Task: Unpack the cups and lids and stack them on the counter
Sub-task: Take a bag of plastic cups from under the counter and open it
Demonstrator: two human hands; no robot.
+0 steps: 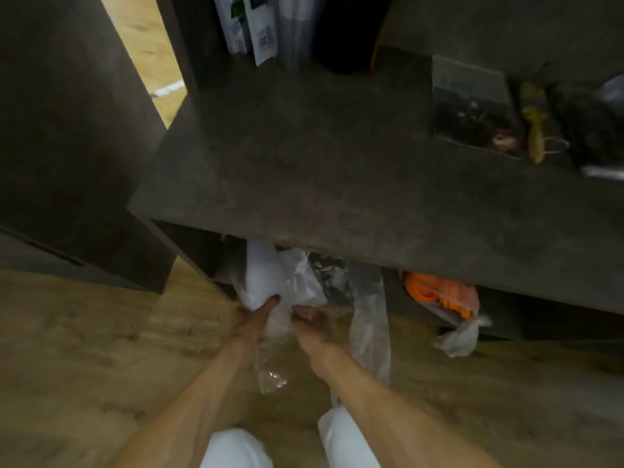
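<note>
Reaching under the dark tabletop (337, 170), your left hand (258, 320) grips a white stack in clear plastic wrap (266, 282) at the shelf opening below. Your right hand (309, 320) pinches the loose wrap just beside it. An orange item (439, 292) lies further right on that shelf, well apart.
</note>
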